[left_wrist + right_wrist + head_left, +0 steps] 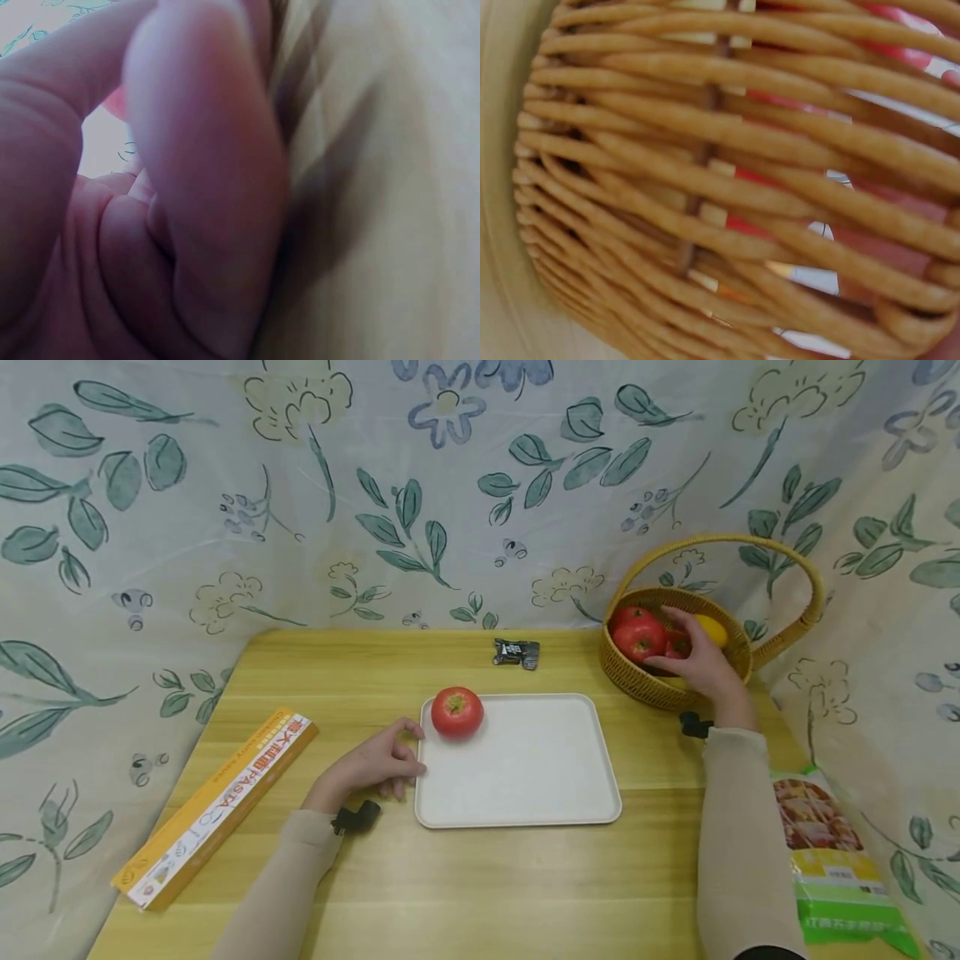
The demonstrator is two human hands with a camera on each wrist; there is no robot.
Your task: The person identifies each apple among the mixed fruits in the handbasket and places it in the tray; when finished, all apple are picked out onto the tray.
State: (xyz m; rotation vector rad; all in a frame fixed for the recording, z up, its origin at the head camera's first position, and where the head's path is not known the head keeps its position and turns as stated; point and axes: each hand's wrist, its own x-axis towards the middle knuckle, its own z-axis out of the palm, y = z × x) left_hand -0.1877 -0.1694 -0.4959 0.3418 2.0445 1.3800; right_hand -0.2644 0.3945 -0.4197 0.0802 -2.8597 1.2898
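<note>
A red apple (457, 712) sits in the top left corner of a white rectangular tray (525, 768). My left hand (378, 762) rests on the table at the tray's left edge, fingers loosely bent, thumb tip right at the rim. At the back right stands a wicker basket (652, 685) with a tall handle, holding red apples (638, 638) and a yellow fruit (711, 630). My right hand (705, 664) reaches over its front rim, thumb and fingers spread about a red apple (677, 645), mostly hidden by the hand. The basket weave (705, 150) fills the right wrist view.
A long orange pasta box (217, 810) lies slanted at the left of the wooden table (510, 885). Behind the tray is a small black wrapped packet (516, 653). A green and yellow food bag (840, 860) lies beyond the right forearm. Floral cloth (420, 527) hangs behind.
</note>
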